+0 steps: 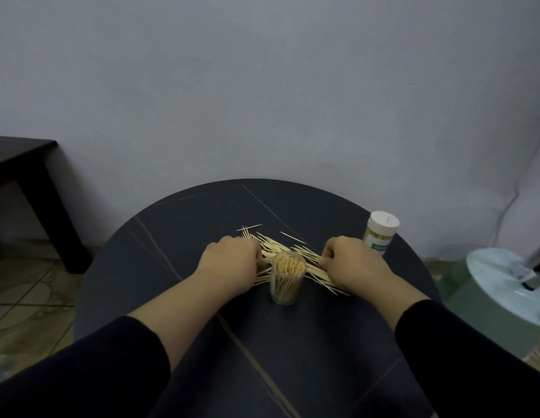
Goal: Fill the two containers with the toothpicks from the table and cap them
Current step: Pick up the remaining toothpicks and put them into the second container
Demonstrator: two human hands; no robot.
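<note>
The table point(293, 342) top is dark and smooth like stone, with thin pale lines in it and a soft shine. The toothpicks point(280, 244) are pale bare wood, dry and matt. The open jar point(287, 285) is clear, smooth plastic, a bit shiny. The capped jar point(380, 236) is clear plastic too, with a white matt plastic cap point(383, 223) and a green paper label point(378, 246). The sleeves point(82, 372) are soft black cloth with no shine. The wall point(262, 86) is painted and matt. The side table point(18, 158) looks like dark matt wood. The round base point(503, 285) looks like shiny white plastic.
</note>
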